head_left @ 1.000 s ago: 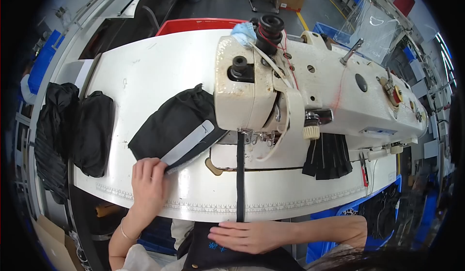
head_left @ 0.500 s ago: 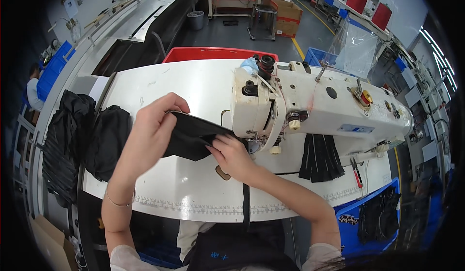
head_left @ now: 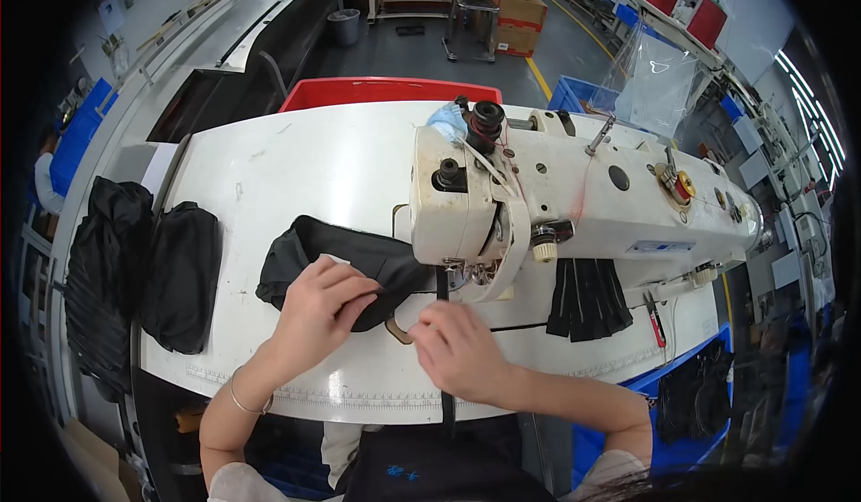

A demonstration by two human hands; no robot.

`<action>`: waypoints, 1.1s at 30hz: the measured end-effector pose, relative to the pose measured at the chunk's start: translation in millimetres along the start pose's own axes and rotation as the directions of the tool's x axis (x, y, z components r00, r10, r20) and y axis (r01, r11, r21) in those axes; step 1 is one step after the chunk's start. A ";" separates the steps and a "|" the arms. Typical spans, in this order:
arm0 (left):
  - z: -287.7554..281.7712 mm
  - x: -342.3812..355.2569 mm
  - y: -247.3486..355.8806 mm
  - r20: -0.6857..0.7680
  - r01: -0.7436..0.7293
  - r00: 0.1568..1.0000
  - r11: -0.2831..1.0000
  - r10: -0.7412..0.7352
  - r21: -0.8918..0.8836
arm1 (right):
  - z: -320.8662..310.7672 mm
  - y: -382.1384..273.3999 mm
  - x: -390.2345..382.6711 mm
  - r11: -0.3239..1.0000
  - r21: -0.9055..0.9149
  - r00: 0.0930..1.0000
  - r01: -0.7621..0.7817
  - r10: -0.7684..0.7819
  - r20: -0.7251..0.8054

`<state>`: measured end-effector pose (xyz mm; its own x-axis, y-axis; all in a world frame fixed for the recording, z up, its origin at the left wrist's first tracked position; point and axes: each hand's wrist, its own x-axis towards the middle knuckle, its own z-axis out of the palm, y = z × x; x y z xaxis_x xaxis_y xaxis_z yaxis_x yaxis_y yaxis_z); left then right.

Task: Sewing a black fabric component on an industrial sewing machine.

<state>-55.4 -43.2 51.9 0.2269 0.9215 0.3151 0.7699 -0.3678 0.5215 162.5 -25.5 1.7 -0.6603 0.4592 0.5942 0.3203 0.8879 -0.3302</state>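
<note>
My left hand (head_left: 327,309) has its fingers pinched on a black fabric pouch (head_left: 305,242) lying left of the needle area of a white sewing machine (head_left: 574,197). A pale strip shows beside those fingers. My right hand (head_left: 457,350) is just right of it, fingers curled over a long black zipper tape (head_left: 447,403) that runs from the presser foot (head_left: 471,269) past the front edge; what the fingertips hold, if anything, I cannot make out. Two black fabric bundles (head_left: 179,278) lie at the table's left.
Black strips (head_left: 587,296) and red-handled snips (head_left: 657,327) lie right of the needle area on the white table (head_left: 233,170). A red bin (head_left: 386,90) stands behind it, a blue tray (head_left: 655,439) of black pieces below at right. Another person (head_left: 49,184) is at far left.
My right hand rose from the front edge to the pouch, then moved slightly down onto the tape. My left hand lifted the pouch and has lowered it, now gripping it farther right.
</note>
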 end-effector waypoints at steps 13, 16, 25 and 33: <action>64.7 21.5 3.0 0.194 0.227 0.967 0.900 -0.164 -0.373 | -50.7 -13.3 -31.4 0.963 0.025 0.671 0.268 -0.206 0.713; 62.9 27.6 9.4 0.202 0.229 0.965 0.914 -0.167 -0.335 | -40.9 -8.2 -42.8 0.990 0.014 0.751 0.137 -0.113 0.650; 79.0 12.9 -2.4 0.128 -0.457 0.864 0.652 0.487 0.605 | -1.4 61.4 -23.4 0.942 -0.289 0.971 0.171 -0.110 0.214; 77.9 10.7 -2.0 0.012 -0.381 0.909 0.819 0.416 0.430 | 2.0 62.1 -21.5 0.996 -0.045 0.936 -0.079 0.090 0.340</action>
<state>-8.0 -22.9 -7.6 0.5340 0.6863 0.4938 0.8004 -0.5985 -0.0338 195.3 19.7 -33.0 -0.8204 0.5003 0.2769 0.4021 0.8490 -0.3428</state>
